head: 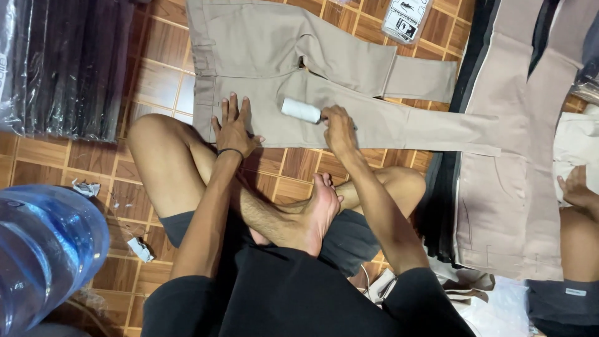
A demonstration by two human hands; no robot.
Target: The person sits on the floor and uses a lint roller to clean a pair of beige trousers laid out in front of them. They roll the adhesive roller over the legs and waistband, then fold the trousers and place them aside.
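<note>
Here, left hand presses flat, fingers spread, at the beige cotton trousers' near edge; right hand grips a white cylindrical lint roller.

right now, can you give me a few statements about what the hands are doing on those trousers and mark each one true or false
1. The right hand holds a lint roller against the beige trousers. True.
2. The left hand is lifted clear of the cloth. False: it lies flat, fingers spread, on the trousers near the waistband.
3. The trousers hang from a rack. False: they are spread flat on the wood-patterned tiled floor.
4. A blue water bottle shows at the lower left. True.
5. The left wrist carries a dark band. True.
6. The roller's sticky drum is black. False: it is white.
</note>
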